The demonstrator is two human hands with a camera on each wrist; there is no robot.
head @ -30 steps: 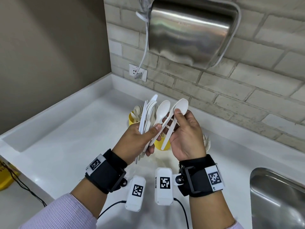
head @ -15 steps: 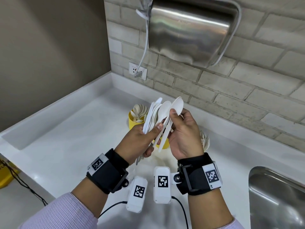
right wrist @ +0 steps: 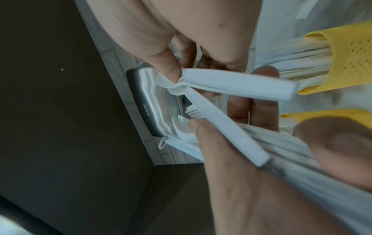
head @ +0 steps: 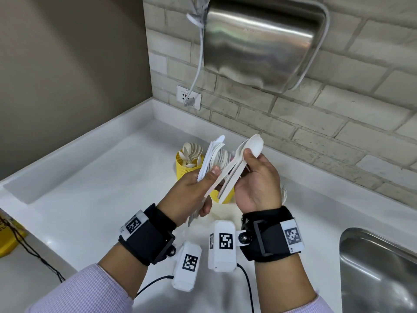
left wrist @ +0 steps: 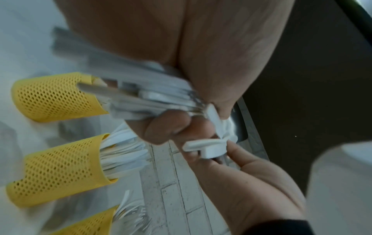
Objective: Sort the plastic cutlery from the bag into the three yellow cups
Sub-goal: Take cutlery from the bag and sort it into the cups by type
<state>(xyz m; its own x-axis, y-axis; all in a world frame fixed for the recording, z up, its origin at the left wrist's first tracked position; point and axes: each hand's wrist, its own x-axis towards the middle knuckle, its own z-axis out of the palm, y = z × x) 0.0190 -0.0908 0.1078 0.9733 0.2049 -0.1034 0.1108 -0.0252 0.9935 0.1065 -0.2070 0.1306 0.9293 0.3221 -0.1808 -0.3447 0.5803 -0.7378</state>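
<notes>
My left hand (head: pixel 209 177) grips a fanned bundle of white plastic cutlery (head: pixel 213 158), knives and forks among it, held upright over the counter. Just to its right, my right hand (head: pixel 248 159) pinches stacked white spoons (head: pixel 252 146) by their bowls, thumb on top. Their handles slant down toward the left thumb. In the left wrist view three yellow mesh cups stand in a row: a far cup (left wrist: pixel 52 97), a middle cup (left wrist: pixel 56 170) with knives, and a near cup (left wrist: pixel 90 225) with forks. The spoon cup (head: pixel 187 168) stands left of the hands; another cup (head: pixel 223 196) is half hidden behind them.
The white counter (head: pixel 90 188) runs into a corner with raised edges. A steel sink (head: pixel 372 267) lies at the right. A steel hand dryer (head: pixel 259 41) hangs on the brick wall above, its cable plugged into an outlet (head: pixel 188 97). A yellow object (head: pixel 6 240) sits low at the left.
The right hand has drawn another spoon from the bundle and stacked it with the one it held. The spoons now lean to the right, apart from the left hand's bundle.
</notes>
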